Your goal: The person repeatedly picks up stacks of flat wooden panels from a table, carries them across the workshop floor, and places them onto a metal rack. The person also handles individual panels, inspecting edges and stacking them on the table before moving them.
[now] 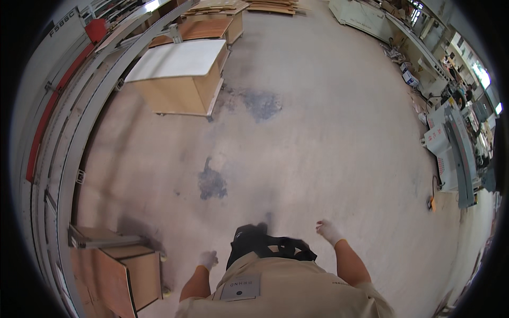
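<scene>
Well, the fingers on the right hand (328, 231) are loosely bent, not squeezed tight, and I see nothing in them. The left hand (208, 259) is too blurry for me to tell if it is closed, and I can't spot anything in it. Both have pale gloves (332, 234) on, maybe to keep splinters out. They hang at each side of the tan shirt (302, 275), perhaps just for balance.

Nearest the left hand is a brown wooden cart (144, 275), off to the left and not touched. It has little wheels (166, 291), probably so it can roll. It stands by a long metal rail (70, 180), maybe to be handy. Farther ahead, a box cart with a white top (180, 61) is beside that rail too. Way over right sits a grey machine (444, 146), perhaps to leave walking room.
</scene>
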`<act>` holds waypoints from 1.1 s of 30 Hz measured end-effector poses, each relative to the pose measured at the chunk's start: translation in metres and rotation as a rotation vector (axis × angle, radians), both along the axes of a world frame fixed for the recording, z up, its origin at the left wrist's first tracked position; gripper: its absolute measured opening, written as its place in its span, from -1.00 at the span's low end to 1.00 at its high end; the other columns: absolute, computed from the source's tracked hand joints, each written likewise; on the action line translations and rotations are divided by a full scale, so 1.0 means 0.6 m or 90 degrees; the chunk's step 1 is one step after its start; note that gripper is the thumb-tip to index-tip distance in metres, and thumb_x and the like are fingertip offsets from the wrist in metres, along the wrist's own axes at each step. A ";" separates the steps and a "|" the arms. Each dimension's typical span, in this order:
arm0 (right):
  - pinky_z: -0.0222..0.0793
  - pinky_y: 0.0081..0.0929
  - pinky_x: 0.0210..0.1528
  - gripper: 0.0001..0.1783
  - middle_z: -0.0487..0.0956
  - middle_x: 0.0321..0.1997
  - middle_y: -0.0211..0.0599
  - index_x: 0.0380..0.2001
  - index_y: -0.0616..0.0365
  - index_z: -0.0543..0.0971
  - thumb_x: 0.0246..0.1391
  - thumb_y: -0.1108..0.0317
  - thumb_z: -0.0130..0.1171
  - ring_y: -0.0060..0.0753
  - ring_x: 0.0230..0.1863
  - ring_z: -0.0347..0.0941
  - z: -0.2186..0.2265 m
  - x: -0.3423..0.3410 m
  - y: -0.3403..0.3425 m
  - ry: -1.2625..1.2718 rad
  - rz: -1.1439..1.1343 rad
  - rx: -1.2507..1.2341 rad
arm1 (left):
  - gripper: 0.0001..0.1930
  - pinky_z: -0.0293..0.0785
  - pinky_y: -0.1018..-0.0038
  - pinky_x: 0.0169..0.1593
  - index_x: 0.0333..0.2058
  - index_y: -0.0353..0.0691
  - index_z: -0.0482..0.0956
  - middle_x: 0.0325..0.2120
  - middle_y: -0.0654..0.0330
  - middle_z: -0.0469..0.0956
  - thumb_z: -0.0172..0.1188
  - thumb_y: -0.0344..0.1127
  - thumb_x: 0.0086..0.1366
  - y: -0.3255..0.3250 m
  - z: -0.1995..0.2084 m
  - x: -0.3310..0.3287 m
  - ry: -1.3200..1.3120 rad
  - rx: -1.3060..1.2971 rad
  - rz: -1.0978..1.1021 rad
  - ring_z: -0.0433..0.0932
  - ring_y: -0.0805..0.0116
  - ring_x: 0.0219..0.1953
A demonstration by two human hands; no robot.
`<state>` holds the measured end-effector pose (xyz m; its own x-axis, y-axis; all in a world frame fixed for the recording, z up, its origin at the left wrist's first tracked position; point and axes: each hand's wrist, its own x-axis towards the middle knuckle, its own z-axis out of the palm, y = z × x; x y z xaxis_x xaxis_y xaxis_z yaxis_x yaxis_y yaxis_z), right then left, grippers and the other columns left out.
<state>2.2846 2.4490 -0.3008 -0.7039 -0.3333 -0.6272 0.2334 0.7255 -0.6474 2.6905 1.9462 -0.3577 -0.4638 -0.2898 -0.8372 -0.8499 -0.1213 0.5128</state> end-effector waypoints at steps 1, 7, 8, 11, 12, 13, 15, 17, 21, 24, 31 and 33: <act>0.51 -0.17 0.23 -0.48 0.75 0.01 0.01 0.17 0.25 0.65 0.16 0.28 0.21 -0.04 0.10 0.66 0.027 -0.043 -0.047 -0.002 0.038 0.004 | -0.68 0.59 0.33 -0.27 -0.27 -0.27 0.61 -0.44 0.11 0.66 0.18 -0.09 0.44 -0.038 0.030 -0.079 0.036 -0.044 0.030 0.65 0.26 -0.41; 0.59 -0.30 -0.02 -0.62 0.72 -0.15 -0.13 0.07 0.35 0.64 0.22 0.44 0.12 -0.33 -0.06 0.65 0.032 -0.338 -0.151 -0.248 -0.235 -0.098 | -0.74 0.57 0.36 -0.25 -0.22 -0.29 0.62 -0.40 0.20 0.65 0.24 -0.17 0.47 -0.293 0.138 -0.686 0.178 -0.341 0.073 0.62 0.38 -0.39; 0.59 -0.28 -0.05 -0.65 0.72 -0.16 -0.18 0.02 0.30 0.67 0.20 0.43 0.16 -0.33 -0.09 0.66 -0.004 -0.407 -0.158 -0.273 -0.237 -0.044 | -0.74 0.56 0.37 -0.25 -0.22 -0.28 0.61 -0.40 0.19 0.64 0.23 -0.16 0.48 -0.327 0.139 -0.802 0.222 -0.262 0.144 0.61 0.38 -0.39; 0.59 -0.29 -0.20 -0.82 0.71 -0.25 -0.24 -0.16 0.14 0.68 0.24 0.39 0.16 -0.33 -0.22 0.67 -0.114 -0.608 -0.090 0.001 0.453 0.196 | -0.74 0.55 0.40 -0.26 -0.22 -0.27 0.61 -0.41 0.18 0.63 0.22 -0.16 0.49 -0.374 0.161 -1.059 0.243 -0.055 0.287 0.60 0.36 -0.40; 0.59 -0.31 -0.26 -0.86 0.69 -0.28 -0.24 -0.22 0.08 0.68 0.27 0.38 0.14 -0.32 -0.28 0.67 -0.135 -0.697 -0.085 0.172 0.796 0.267 | -0.75 0.56 0.39 -0.26 -0.21 -0.27 0.62 -0.41 0.17 0.64 0.23 -0.16 0.48 -0.387 0.141 -1.116 0.207 -0.023 0.277 0.62 0.35 -0.40; 0.59 -0.27 -0.22 -0.85 0.71 -0.26 -0.27 -0.22 0.08 0.69 0.23 0.34 0.19 -0.28 -0.24 0.67 -0.166 -0.783 -0.130 0.125 0.643 0.208 | -0.75 0.57 0.39 -0.25 -0.21 -0.28 0.63 -0.41 0.17 0.65 0.24 -0.17 0.47 -0.417 0.138 -1.160 0.171 -0.018 0.266 0.63 0.33 -0.40; 0.58 -0.20 -0.15 -0.81 0.74 -0.20 -0.33 -0.23 0.07 0.72 0.14 0.26 0.28 -0.20 -0.15 0.68 -0.186 -0.955 -0.209 0.019 0.327 0.115 | -0.75 0.59 0.37 -0.25 -0.20 -0.29 0.64 -0.41 0.15 0.67 0.27 -0.17 0.44 -0.470 0.124 -1.267 0.102 0.018 0.233 0.65 0.31 -0.41; 0.58 -0.15 -0.09 -0.73 0.76 -0.17 -0.34 -0.18 0.09 0.74 0.10 0.20 0.33 -0.14 -0.09 0.68 -0.140 -1.132 -0.271 -0.093 0.052 0.067 | -0.73 0.61 0.36 -0.25 -0.18 -0.30 0.65 -0.40 0.14 0.68 0.27 -0.17 0.43 -0.495 0.126 -1.377 0.074 0.047 0.253 0.66 0.29 -0.41; 0.55 -0.21 0.01 -0.54 0.75 -0.19 -0.10 0.09 0.23 0.68 0.20 0.20 0.23 -0.16 -0.11 0.68 -0.012 -1.549 -0.530 0.016 -0.007 0.093 | -0.72 0.58 0.34 -0.33 -0.15 -0.31 0.63 -0.40 0.11 0.65 0.26 -0.16 0.44 -0.605 0.137 -1.630 0.143 -0.007 0.332 0.63 0.28 -0.44; 0.56 -0.24 0.04 -0.53 0.76 -0.15 -0.08 0.10 0.21 0.68 0.16 0.22 0.26 -0.18 -0.07 0.68 0.027 -1.829 -0.691 0.068 -0.047 0.023 | -0.74 0.53 0.34 -0.41 -0.18 -0.28 0.61 -0.44 0.10 0.63 0.23 -0.17 0.44 -0.659 0.085 -1.798 0.080 -0.016 0.291 0.60 0.27 -0.50; 0.55 -0.29 0.05 -0.55 0.77 -0.07 -0.16 0.12 0.20 0.66 0.21 0.27 0.23 -0.25 -0.04 0.69 0.044 -2.123 -0.894 0.030 0.072 0.013 | -0.77 0.65 0.04 -0.01 -0.11 -0.20 0.71 -0.23 0.00 0.74 0.16 -0.25 0.41 -0.906 0.024 -2.168 0.099 -0.341 -0.546 0.71 -0.09 -0.13; 0.55 -0.36 0.03 -0.59 0.75 -0.07 -0.18 0.13 0.24 0.63 0.25 0.36 0.16 -0.29 -0.05 0.69 0.089 -2.198 -0.957 -0.088 -0.036 -0.043 | -0.79 0.65 0.03 0.03 -0.12 -0.12 0.72 -0.14 -0.05 0.72 0.19 -0.29 0.34 -1.005 0.036 -2.316 0.458 -0.928 -0.610 0.69 -0.16 -0.03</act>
